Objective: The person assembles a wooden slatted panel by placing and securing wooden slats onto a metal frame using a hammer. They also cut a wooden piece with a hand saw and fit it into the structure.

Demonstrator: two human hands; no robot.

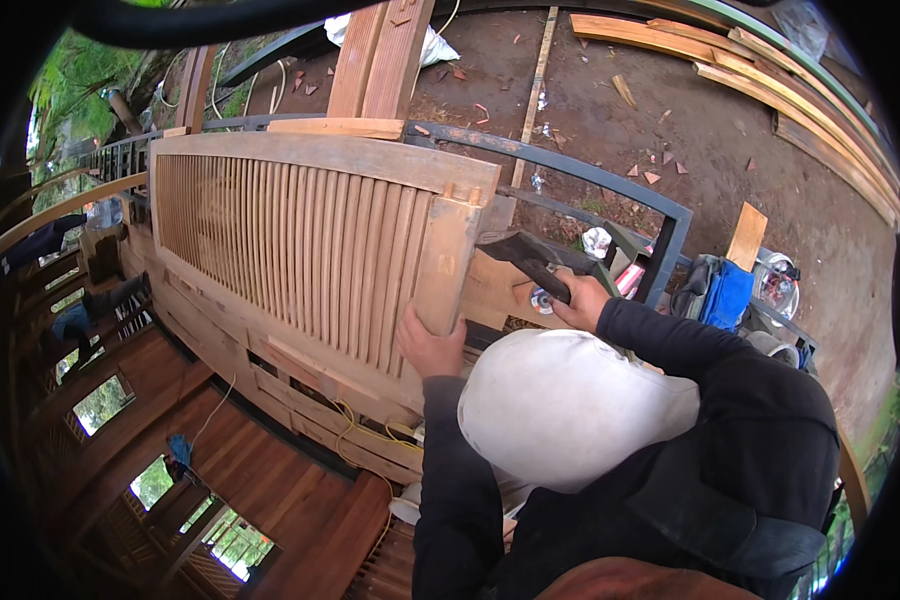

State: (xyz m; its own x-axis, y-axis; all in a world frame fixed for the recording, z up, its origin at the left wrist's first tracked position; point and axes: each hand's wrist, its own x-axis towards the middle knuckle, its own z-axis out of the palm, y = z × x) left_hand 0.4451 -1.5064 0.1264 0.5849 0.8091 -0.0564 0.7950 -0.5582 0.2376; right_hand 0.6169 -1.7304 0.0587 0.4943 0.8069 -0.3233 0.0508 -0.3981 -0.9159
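- Bare brown earth (610, 120) spreads across the far side of an outdoor work area, littered with small offcuts, with a stack of long planks (790, 100) at the far right and greenery (85, 85) at the far left.
- At center, a slatted wooden panel (300, 250) lies at a slant, its narrow slats running side by side inside a broad wooden frame, one end close to the worker's hands.
- Left hand (432, 342) clasps the end board of the panel, fingers on one side and thumb on the other; the dark-sleeved forearm rises almost straight from the near edge.
- Right hand (582, 300) closes around a dark tool (535, 268), its broader end pointing left toward the panel's end; whether the two touch cannot be told.
- Right elbow juts well out to the right, the forearm angling back left and away, its wrist close to level with the knuckles.
- Between the arms sits a rounded white shape (570, 410), covering part of what lies beneath.
- Beyond the right hand runs a blue-gray metal frame (570, 165), with a blue bag (725, 298) to its right.
- Reddish-brown floorboards (280, 450) stretch across the near left, a yellow cord (345, 435) looping beside the panel.
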